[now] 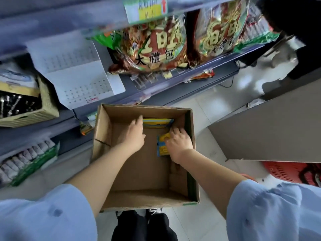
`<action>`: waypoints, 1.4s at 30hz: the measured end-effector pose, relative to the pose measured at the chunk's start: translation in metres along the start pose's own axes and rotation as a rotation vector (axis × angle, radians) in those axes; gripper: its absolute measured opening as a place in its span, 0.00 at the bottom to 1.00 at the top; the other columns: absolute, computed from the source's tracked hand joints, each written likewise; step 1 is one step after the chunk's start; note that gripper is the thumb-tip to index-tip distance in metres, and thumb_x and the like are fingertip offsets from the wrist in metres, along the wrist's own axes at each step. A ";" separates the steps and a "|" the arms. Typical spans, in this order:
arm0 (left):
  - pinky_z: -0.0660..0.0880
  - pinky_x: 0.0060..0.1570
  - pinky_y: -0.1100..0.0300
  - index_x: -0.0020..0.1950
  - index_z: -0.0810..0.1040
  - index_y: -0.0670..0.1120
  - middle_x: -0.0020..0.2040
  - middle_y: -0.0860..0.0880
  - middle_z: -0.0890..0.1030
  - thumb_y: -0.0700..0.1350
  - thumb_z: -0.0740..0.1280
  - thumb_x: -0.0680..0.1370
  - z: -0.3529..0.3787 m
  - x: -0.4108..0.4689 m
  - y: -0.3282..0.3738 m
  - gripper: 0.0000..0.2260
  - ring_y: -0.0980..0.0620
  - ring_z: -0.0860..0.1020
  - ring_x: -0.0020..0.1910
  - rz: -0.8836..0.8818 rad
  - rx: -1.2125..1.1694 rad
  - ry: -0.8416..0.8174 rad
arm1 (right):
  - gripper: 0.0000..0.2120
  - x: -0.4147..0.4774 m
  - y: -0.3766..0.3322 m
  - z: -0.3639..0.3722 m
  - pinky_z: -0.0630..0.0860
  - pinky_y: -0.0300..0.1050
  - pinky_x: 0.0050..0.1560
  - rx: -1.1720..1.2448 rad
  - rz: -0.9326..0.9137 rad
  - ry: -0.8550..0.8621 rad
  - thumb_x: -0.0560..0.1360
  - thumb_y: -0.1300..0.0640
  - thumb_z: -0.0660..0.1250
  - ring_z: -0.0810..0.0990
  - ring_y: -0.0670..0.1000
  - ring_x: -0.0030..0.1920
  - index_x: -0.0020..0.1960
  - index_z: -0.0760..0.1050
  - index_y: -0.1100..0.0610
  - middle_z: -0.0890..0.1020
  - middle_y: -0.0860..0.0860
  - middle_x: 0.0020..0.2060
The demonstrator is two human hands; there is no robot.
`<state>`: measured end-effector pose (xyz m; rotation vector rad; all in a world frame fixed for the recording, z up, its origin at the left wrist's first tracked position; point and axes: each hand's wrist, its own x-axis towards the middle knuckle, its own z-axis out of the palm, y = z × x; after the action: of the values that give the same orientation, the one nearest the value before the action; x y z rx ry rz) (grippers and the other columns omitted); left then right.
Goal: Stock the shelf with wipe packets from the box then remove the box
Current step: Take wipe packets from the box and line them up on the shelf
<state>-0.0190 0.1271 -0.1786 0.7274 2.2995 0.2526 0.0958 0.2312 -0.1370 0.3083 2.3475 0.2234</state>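
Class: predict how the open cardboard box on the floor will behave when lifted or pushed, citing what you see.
Probably light: the cardboard box shows only a far packet and a near packet under the right hand. Its left wall is creased, so it may flex. It likely slides easily on the glossy floor.

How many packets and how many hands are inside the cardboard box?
Wipe packets: 2, the far wipe packet and the near wipe packet
Hands: 2, the left hand and the right hand
Total: 4
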 end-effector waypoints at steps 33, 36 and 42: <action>0.74 0.44 0.54 0.55 0.70 0.46 0.52 0.47 0.77 0.40 0.65 0.77 0.020 -0.010 -0.040 0.08 0.45 0.76 0.49 -0.456 -0.508 0.148 | 0.28 0.028 -0.007 0.001 0.82 0.48 0.47 1.368 0.191 -0.425 0.76 0.61 0.66 0.84 0.54 0.48 0.74 0.62 0.60 0.80 0.58 0.54; 0.76 0.46 0.53 0.56 0.72 0.46 0.54 0.46 0.78 0.40 0.65 0.77 0.020 -0.010 -0.044 0.09 0.45 0.77 0.50 -0.448 -0.490 0.141 | 0.25 0.035 -0.009 0.009 0.83 0.50 0.44 1.212 0.246 -0.248 0.76 0.58 0.68 0.85 0.55 0.45 0.72 0.67 0.58 0.81 0.58 0.52; 0.75 0.41 0.54 0.51 0.71 0.43 0.50 0.46 0.78 0.36 0.63 0.76 0.024 -0.009 -0.051 0.06 0.45 0.77 0.47 -0.467 -0.487 0.143 | 0.14 0.039 -0.021 0.013 0.79 0.46 0.49 0.792 0.246 -0.001 0.78 0.48 0.64 0.80 0.52 0.52 0.60 0.79 0.52 0.81 0.51 0.52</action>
<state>-0.0194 0.0792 -0.2095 -0.0761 2.3271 0.6282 0.0747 0.2232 -0.1776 0.9710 2.2936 -0.6101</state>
